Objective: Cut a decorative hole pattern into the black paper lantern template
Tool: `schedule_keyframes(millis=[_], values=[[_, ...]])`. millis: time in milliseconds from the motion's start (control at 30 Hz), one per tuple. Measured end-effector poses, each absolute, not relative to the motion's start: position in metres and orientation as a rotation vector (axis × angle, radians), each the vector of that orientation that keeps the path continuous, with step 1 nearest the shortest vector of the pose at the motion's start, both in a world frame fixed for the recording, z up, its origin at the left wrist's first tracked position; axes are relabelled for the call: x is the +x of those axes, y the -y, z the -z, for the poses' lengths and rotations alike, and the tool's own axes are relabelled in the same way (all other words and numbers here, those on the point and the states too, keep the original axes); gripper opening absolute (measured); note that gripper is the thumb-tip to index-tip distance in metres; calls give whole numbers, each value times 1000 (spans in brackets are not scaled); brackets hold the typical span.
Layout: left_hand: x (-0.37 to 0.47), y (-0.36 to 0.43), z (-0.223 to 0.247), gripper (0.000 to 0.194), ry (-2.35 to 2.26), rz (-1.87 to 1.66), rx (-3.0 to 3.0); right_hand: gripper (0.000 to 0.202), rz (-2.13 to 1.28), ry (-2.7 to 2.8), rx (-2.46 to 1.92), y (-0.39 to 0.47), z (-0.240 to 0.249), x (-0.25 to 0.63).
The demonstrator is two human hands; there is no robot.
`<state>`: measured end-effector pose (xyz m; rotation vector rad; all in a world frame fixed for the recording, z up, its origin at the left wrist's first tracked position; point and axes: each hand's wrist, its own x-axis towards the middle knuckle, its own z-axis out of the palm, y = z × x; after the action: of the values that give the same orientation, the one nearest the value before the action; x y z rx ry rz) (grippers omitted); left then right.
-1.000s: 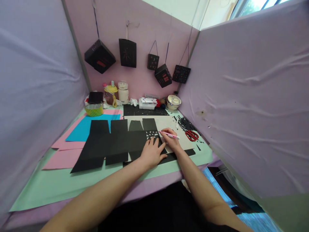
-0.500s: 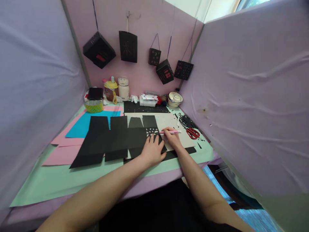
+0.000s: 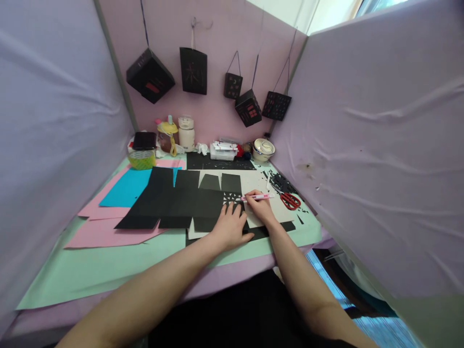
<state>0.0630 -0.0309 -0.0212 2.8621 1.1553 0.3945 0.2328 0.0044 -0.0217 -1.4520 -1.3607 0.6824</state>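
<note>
Black paper (image 3: 170, 203) with notched flaps lies across the middle of the table, partly over a whitish board (image 3: 277, 208). Small angular cutouts (image 3: 231, 197) show pale near its right end. My left hand (image 3: 230, 227) rests on the paper just below the cutouts, fingers spread. My right hand (image 3: 258, 205) holds a pink and white pen-like tool (image 3: 260, 196), its tip at the right side of the cutouts.
Red scissors (image 3: 290, 201) and black scraps (image 3: 282, 182) lie to the right. Pink paper (image 3: 105, 234) and blue paper (image 3: 125, 190) are at the left. A lidded bowl (image 3: 263, 150), a clear box (image 3: 222, 152) and jars (image 3: 186, 135) stand behind. Black boxes (image 3: 150, 77) hang above.
The black paper has turned and shifted right, its left end moving up and uncovering pink paper. My left hand has moved slightly right with it; my right hand keeps the tool.
</note>
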Motion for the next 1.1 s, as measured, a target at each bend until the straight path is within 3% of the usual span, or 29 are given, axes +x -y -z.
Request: schedule_keyframes(millis=[1100], values=[[68, 33, 26, 71, -1158, -397, 2833, 13, -584, 1580, -1393, -8, 26, 238]])
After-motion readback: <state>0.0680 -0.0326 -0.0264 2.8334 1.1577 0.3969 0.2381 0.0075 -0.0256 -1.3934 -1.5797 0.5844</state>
